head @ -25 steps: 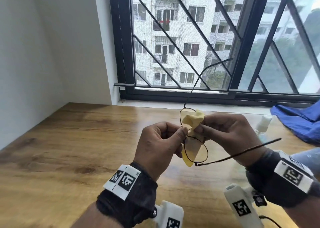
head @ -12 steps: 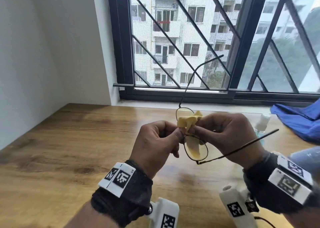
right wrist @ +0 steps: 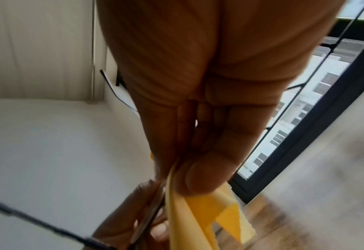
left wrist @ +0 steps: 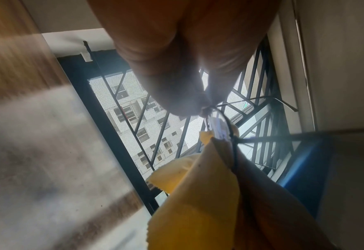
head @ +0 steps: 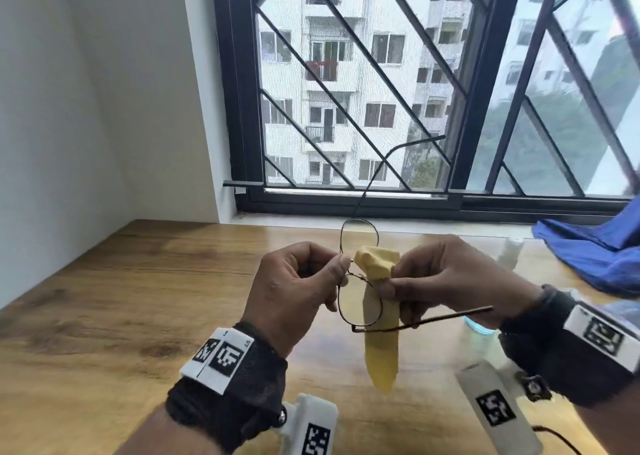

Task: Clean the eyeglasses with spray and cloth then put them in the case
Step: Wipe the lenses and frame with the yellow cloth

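No readable word, brand or sign is found in the pictures. Only black-and-white square code markers are printed on the white wrist bands (head: 218, 357) and on the white camera housings (head: 495, 416). Small characters beside the left marker are too small to be read.

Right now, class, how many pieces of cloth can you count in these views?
2. A yellow cloth is pinched in the right hand against the eyeglasses, which the left hand steadies. A blue cloth lies on the table's far right. Others may lie out of frame.
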